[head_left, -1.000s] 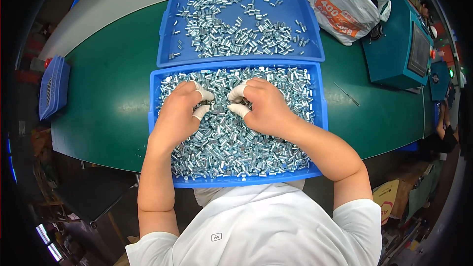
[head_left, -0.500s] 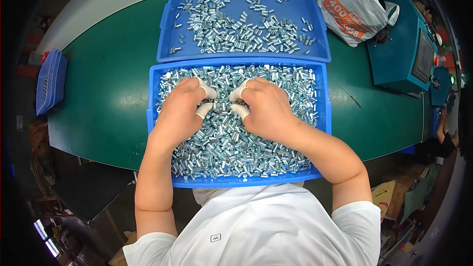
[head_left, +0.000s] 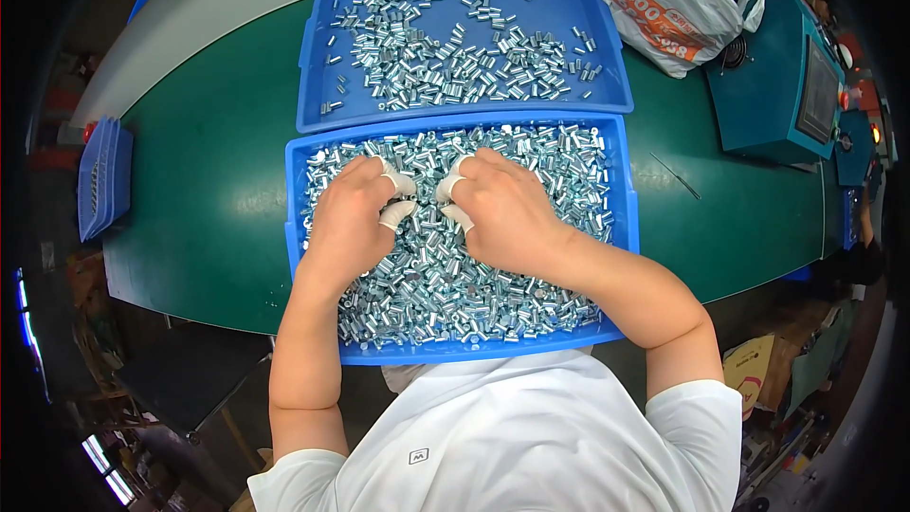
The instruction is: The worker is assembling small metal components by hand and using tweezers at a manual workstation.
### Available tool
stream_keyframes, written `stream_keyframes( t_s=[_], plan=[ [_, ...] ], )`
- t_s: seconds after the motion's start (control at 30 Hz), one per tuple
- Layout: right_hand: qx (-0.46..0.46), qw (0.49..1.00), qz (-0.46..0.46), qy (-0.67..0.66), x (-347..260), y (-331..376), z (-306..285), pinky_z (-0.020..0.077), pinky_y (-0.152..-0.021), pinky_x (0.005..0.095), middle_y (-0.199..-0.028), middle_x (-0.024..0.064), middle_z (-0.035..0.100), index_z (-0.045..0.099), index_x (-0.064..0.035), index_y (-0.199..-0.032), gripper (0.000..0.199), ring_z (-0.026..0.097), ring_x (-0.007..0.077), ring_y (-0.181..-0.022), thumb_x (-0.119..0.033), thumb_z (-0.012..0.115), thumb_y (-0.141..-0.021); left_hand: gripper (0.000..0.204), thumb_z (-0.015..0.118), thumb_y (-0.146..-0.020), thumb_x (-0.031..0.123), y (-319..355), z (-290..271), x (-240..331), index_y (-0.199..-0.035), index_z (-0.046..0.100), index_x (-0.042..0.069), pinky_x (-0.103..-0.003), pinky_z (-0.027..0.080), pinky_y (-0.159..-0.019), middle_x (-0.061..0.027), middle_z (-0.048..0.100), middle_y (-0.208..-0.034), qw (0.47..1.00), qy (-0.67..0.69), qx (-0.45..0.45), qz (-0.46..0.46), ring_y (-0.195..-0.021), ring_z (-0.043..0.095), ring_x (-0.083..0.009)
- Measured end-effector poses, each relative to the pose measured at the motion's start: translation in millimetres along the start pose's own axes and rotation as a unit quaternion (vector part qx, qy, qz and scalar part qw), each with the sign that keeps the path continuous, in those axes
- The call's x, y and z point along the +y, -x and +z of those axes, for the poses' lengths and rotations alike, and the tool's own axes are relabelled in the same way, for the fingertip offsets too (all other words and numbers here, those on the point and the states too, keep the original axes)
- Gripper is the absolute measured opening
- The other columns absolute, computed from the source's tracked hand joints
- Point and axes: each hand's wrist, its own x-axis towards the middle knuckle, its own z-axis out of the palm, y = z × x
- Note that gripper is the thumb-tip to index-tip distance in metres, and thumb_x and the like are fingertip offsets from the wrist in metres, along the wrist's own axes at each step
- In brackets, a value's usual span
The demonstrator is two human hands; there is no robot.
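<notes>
Both hands are over the near blue tray point(head_left: 297, 192), which is filled with small shiny metal sleeves point(head_left: 445, 294). My left hand point(head_left: 353, 213) bends in from the left, white finger cots on its thumb and fingers, the tips curled toward each other among the sleeves. Facing it across a small gap, my right hand point(head_left: 507, 213) wears the same cots and has thumb and fingers curled in a pinch. Whatever small piece either hand pinches is too small and too hidden to make out.
Behind stands a second blue tray point(head_left: 327, 38) with a looser scatter of sleeves. A white plastic bag point(head_left: 664, 14) and a teal machine with a screen point(head_left: 773, 85) are at the far right. A thin rod point(head_left: 675, 176) lies on the green table point(head_left: 204, 228); stacked blue baskets point(head_left: 104, 175) stand left.
The view has tilted slightly. Both hands stay at nearly the same spot in the near tray, with only small shifts of the fingertips.
</notes>
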Motion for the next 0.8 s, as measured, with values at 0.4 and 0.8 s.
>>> stream_keyframes(
  t_s=[0.4, 0.8],
  plan=[
    [-0.022, 0.903, 0.146, -0.405, 9.0, 2.0, -9.5, 0.057, -0.071, 0.0319, -0.088, 0.0112, 0.077, 0.07, -0.0011, -0.11, 0.013, 0.073, 0.0147, -0.078, -0.005, 0.071, -0.098, 0.016, 0.083, -0.086, 0.0, 2.1, -4.9, 7.9, -0.099, 0.073, 0.001, -0.032, 0.054, -0.072, -0.0079, 0.069, -0.091, 0.973, 0.224, -0.019, -0.057, -0.076, 0.066, -0.019],
    [-0.034, 0.801, 0.218, -0.556, -16.8, 13.1, -34.2, 0.0616, -0.089, 0.0294, -0.104, 0.0113, 0.077, 0.067, 0.0029, -0.117, 0.015, 0.075, 0.0145, -0.1, 0.0, 0.068, -0.103, 0.021, 0.074, -0.095, -0.007, 7.2, -6.7, 39.3, -0.115, 0.069, -0.003, -0.032, 0.059, -0.09, -0.0082, 0.069, -0.108, 0.899, 0.422, -0.016, -0.117, -0.097, 0.07, -0.0172]
  ],
)
